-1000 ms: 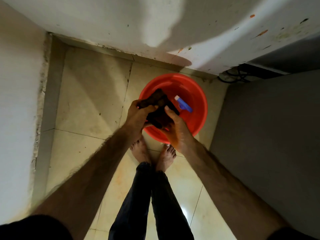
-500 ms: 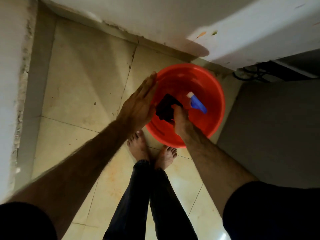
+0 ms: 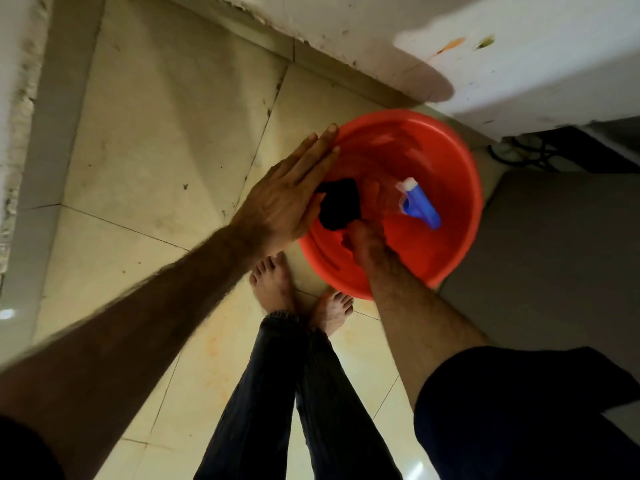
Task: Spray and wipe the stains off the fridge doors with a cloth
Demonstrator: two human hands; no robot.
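Dark cloth (image 3: 337, 206) inside the red basin (image 3: 460, 188) on the floor, near its left wall, beside a blue spray bottle (image 3: 420, 206) lying to the right. The cloth looks soft, limp and probably wet, so light yet drippy; best gathered in a bunch rather than pinched by a corner. It appears near-black and crumpled. Right hand (image 3: 367, 237) fingers close on its near edge; left hand (image 3: 287, 199) fingers are released and flat, held over the basin's left rim.
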